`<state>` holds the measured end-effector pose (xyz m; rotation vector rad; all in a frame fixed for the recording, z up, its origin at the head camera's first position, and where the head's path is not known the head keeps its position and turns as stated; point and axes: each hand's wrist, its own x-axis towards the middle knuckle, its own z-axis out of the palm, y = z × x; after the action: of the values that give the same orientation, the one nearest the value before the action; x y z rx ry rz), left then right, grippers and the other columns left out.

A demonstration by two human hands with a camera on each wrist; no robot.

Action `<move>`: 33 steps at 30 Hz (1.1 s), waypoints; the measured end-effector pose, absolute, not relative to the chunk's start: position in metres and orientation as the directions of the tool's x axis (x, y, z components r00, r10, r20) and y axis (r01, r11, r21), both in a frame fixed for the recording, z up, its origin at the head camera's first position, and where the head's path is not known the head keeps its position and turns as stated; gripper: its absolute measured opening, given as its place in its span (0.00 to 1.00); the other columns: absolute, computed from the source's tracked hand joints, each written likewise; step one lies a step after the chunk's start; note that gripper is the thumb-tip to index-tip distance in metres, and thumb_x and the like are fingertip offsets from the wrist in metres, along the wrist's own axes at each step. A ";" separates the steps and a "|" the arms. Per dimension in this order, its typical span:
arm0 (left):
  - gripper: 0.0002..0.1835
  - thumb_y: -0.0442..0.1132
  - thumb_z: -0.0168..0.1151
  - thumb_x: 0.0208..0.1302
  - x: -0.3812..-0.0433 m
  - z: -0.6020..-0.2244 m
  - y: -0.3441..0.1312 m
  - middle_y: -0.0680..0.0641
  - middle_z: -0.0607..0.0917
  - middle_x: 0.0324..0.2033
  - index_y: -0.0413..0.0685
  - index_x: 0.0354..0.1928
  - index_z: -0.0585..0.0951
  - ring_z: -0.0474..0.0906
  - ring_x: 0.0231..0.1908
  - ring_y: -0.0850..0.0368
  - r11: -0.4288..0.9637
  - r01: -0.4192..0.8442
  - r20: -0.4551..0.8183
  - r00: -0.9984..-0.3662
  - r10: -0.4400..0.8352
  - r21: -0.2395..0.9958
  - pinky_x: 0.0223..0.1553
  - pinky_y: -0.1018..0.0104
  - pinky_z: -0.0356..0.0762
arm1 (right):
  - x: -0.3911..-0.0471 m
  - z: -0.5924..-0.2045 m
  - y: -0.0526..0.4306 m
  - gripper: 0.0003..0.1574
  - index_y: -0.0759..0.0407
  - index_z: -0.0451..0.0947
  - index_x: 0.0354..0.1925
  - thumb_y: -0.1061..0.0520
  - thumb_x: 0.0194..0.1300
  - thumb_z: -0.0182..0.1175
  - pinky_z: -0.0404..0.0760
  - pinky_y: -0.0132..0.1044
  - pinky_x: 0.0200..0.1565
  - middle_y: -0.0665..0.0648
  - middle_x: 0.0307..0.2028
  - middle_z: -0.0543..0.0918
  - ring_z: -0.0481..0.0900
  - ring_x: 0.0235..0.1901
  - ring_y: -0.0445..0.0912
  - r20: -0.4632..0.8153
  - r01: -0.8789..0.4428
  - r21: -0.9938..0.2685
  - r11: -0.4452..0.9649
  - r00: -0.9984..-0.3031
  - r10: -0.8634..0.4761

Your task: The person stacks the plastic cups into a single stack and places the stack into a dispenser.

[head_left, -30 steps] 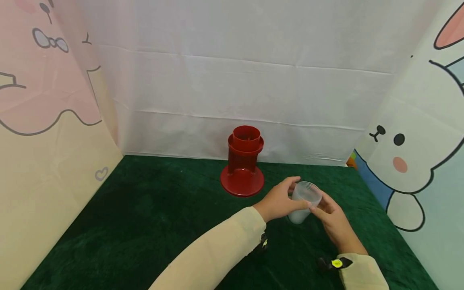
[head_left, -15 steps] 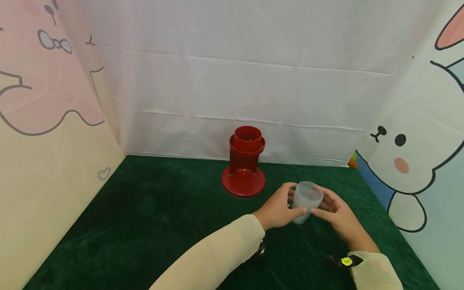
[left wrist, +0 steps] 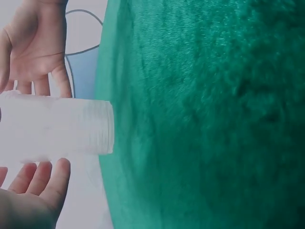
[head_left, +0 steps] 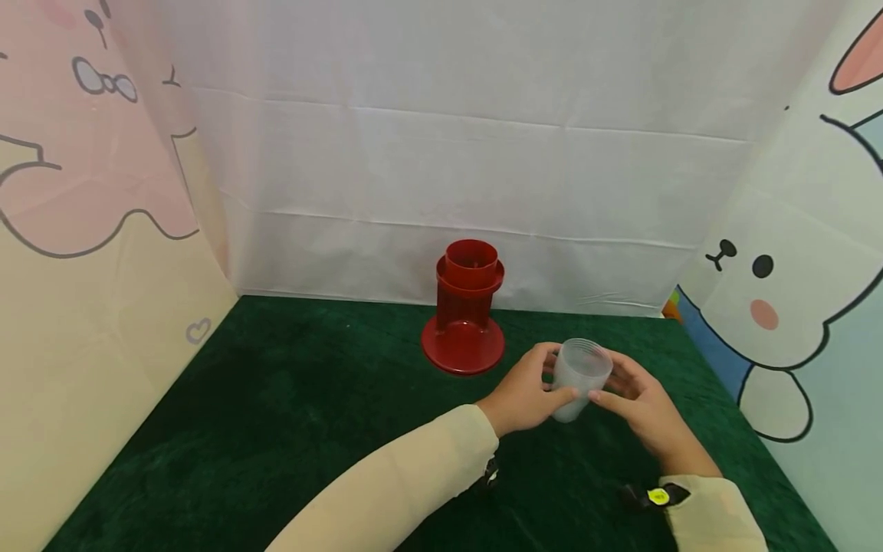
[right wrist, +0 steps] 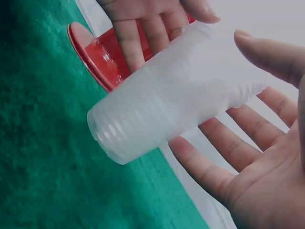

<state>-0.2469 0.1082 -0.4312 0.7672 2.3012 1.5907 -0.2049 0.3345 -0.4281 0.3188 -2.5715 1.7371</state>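
A stack of clear plastic cups is held slightly tilted between the two hands, above the right part of the table. My left hand holds its left side, thumb in front and fingers reaching behind. On the other side, my right hand has its thumb near the front of the stack and fingers along the far side. The right wrist view shows the ridged lower end of the stack and spread fingers against it. Bright blur hides its upper end. A red cylindrical stand stands apart, behind and left of the hands.
Dark green plush cloth covers the table. A white curtain closes off the back. Printed cartoon fabric walls flank the table, a pink and cream one at left and a rabbit one at right.
The thumbs, touching or overlapping at first, have drawn apart. The right hand has shifted rightward on the stack, and lately both hands and the cups have risen slightly. The red stand stays put.
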 end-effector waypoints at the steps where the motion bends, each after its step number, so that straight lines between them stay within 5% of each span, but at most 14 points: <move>1: 0.36 0.49 0.69 0.70 -0.247 -0.429 0.106 0.58 0.74 0.61 0.61 0.74 0.63 0.72 0.58 0.65 0.268 0.286 0.100 -0.833 0.544 0.920 0.56 0.68 0.78 | -0.205 -0.425 0.333 0.41 0.56 0.59 0.78 0.56 0.74 0.64 0.79 0.38 0.55 0.63 0.74 0.66 0.73 0.63 0.41 0.137 -0.188 -0.913 0.361 -0.977 -0.163; 3: 0.36 0.49 0.69 0.70 -0.247 -0.423 0.100 0.57 0.74 0.61 0.60 0.74 0.63 0.72 0.59 0.64 0.266 0.291 0.107 -0.833 0.542 0.919 0.56 0.67 0.78 | -0.206 -0.419 0.329 0.41 0.56 0.59 0.78 0.55 0.74 0.64 0.79 0.38 0.54 0.63 0.73 0.67 0.74 0.63 0.42 0.143 -0.200 -0.905 0.375 -0.974 -0.174; 10: 0.36 0.47 0.69 0.70 -0.253 -0.409 0.079 0.56 0.74 0.63 0.59 0.75 0.63 0.72 0.59 0.64 0.232 0.295 0.125 -0.826 0.550 0.927 0.56 0.68 0.77 | -0.213 -0.400 0.311 0.42 0.54 0.59 0.78 0.52 0.75 0.64 0.76 0.66 0.58 0.64 0.72 0.68 0.72 0.65 0.63 0.144 -0.219 -0.883 0.415 -0.968 -0.204; 33: 0.35 0.47 0.65 0.73 -0.258 -0.364 0.001 0.52 0.72 0.64 0.56 0.75 0.60 0.73 0.61 0.57 0.249 0.285 0.114 -0.837 0.536 0.926 0.61 0.58 0.77 | -0.236 -0.346 0.243 0.43 0.53 0.61 0.76 0.45 0.72 0.67 0.79 0.63 0.57 0.60 0.69 0.71 0.75 0.64 0.60 0.132 -0.287 -0.813 0.507 -0.938 -0.319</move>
<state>-0.2584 0.0012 -0.3643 0.7699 2.2944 1.6247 -0.2364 0.2432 -0.3460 0.5547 -2.7569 1.4768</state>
